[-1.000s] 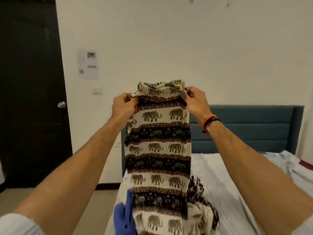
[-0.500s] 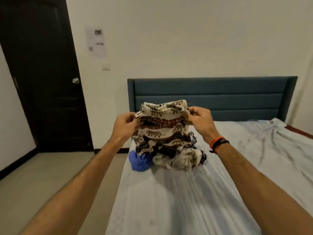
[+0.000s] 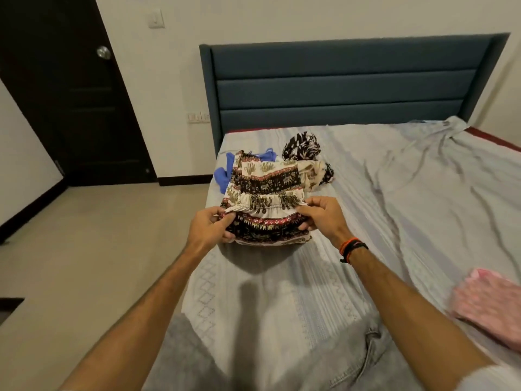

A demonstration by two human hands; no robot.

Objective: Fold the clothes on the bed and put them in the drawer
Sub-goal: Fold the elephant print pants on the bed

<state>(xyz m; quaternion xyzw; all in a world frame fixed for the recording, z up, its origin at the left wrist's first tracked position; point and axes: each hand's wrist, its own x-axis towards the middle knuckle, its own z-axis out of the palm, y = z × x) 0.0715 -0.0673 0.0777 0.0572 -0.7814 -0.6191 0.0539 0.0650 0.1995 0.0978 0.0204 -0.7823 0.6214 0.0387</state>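
Elephant-print trousers (image 3: 265, 190) in cream, black and red lie bunched on the left side of the bed (image 3: 282, 292). My left hand (image 3: 210, 228) pinches the left end of their gathered waistband, and my right hand (image 3: 324, 218) pinches the right end. The waistband is folded back toward me over the legs. Behind them lie a blue garment (image 3: 222, 174) and a black-and-white patterned garment (image 3: 303, 146). A folded pink garment (image 3: 490, 303) rests at the right edge of the view.
The teal padded headboard (image 3: 338, 80) stands against the far wall. A dark door (image 3: 70, 94) is at the left, with beige floor (image 3: 84, 249) beside the bed. The grey bedsheet is rumpled on the right. Grey jeans (image 3: 282, 362) cover my knee at the bottom.
The trousers hung high from both hands a second ago. I have lowered them onto the bed and drawn the waistband toward me, and my view has tilted down.
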